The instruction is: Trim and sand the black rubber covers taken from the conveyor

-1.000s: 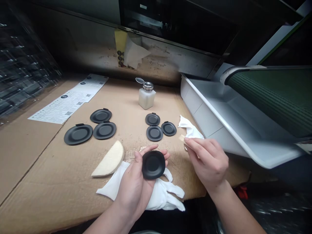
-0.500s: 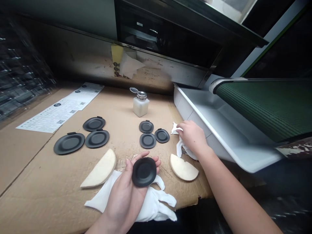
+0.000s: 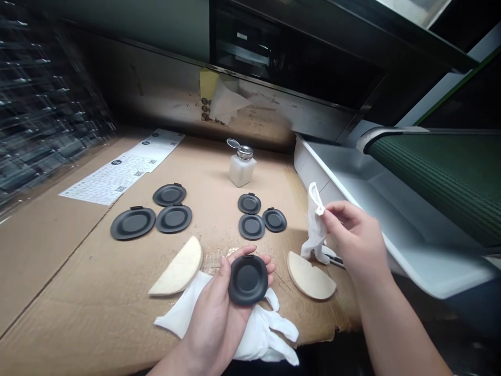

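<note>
A black rounded lid with a small tab (image 3: 248,280) rests face up in the palm of my left hand (image 3: 219,313), the fingers curled behind it. My right hand (image 3: 356,240) pinches the cuff of a white glove (image 3: 315,224), which hangs down with its fingers near the cardboard. Under my left hand lies another white glove (image 3: 270,334). Cream half-round pads lie on either side, one at left (image 3: 178,269) and one at right (image 3: 311,277). Beyond my hands sit two groups of black lids, one at left (image 3: 174,218) and a smaller-sized one at right (image 3: 251,226).
A square bottle with its metal cap flipped up (image 3: 241,169) stands at the back. Printed sheets (image 3: 105,177) lie at left, near stacked clear trays (image 3: 47,104). At right are a white bin (image 3: 391,230) and a green conveyor belt (image 3: 442,177). Cardboard (image 3: 97,292) covers the table.
My right hand has lifted the white glove by its cuff, so it now hangs down. My left hand still holds the black lid. The view has shifted slightly left.
</note>
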A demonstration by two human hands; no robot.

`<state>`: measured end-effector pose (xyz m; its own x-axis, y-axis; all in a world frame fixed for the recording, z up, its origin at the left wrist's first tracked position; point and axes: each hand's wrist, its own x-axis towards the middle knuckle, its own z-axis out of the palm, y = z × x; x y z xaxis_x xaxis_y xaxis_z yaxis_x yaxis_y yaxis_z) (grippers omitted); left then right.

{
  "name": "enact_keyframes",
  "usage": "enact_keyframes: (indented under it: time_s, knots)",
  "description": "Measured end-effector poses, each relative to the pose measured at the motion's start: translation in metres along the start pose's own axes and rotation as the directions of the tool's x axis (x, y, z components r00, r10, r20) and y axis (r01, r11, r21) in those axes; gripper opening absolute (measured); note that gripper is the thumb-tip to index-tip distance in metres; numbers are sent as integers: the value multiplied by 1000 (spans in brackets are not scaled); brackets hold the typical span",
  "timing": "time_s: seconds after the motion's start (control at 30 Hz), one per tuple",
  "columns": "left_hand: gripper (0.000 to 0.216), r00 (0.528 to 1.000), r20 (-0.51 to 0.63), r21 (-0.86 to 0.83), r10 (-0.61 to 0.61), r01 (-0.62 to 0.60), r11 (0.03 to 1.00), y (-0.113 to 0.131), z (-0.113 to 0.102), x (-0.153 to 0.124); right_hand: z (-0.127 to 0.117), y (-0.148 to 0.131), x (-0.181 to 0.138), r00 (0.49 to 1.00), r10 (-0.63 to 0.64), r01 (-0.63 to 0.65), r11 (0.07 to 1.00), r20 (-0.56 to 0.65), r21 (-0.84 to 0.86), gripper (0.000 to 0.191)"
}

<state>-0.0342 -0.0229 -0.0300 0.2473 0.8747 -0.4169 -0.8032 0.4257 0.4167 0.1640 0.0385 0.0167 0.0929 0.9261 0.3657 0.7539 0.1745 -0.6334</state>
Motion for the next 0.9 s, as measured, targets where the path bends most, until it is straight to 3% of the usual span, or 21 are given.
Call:
enact_keyframes:
  time_s: [0.1, 0.23, 0.37, 0.57, 0.77, 0.9]
  knots:
    - [40, 1000, 4, 31, -10, 10, 999, -1, 0, -1, 13, -27, -23, 978, -150, 125, 977, 144, 170, 11]
    - [37, 999, 45, 49, 3, -5, 999, -2, -1, -2, 43, -46, -40, 867, -379, 380, 923, 324, 63, 14]
    - [35, 998, 65, 56, -7, 3, 998, -2, 1, -3, 55, -46, -35, 821, -358, 389, 921, 444, 24, 12]
    - [35, 997, 78, 101, -3, -5, 995, -1, 2, -3, 44, -47, -26, 754, -333, 425, 905, 567, -34, 15]
    - [38, 997, 76, 138, -8, -3, 990, -2, 1, -4, 41, -43, -28, 787, -321, 411, 910, 527, -60, 13]
    - [31, 999, 48, 146, -9, 2, 989, -3, 2, -3, 45, -47, -28, 774, -368, 453, 890, 515, -45, 16]
